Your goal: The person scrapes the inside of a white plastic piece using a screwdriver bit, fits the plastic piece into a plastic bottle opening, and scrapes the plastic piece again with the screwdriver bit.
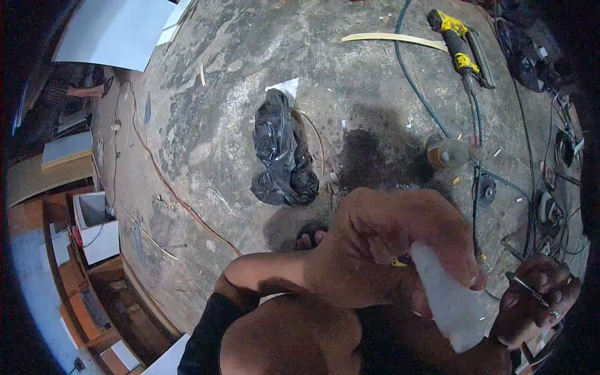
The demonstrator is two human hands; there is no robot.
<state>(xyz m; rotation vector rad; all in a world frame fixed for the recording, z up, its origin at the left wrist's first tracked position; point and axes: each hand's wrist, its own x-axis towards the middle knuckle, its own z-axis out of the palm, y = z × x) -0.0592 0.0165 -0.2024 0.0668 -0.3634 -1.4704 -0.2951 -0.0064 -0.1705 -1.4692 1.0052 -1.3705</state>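
Observation:
My left hand reaches in from the lower left, its fingers bent around a pale, translucent flat piece that points down and right. A small yellow and dark object shows between its fingers, mostly hidden. At the lower right, my right hand is closed, with a thin light strip lying across its fingers. Both hands are near each other above my lap.
On the stained floor lie a black plastic bag, a yellow-black power tool, a jar, a disc, hoses and scraps. Wooden drawers and a white box stand left. Another person's leg shows upper left.

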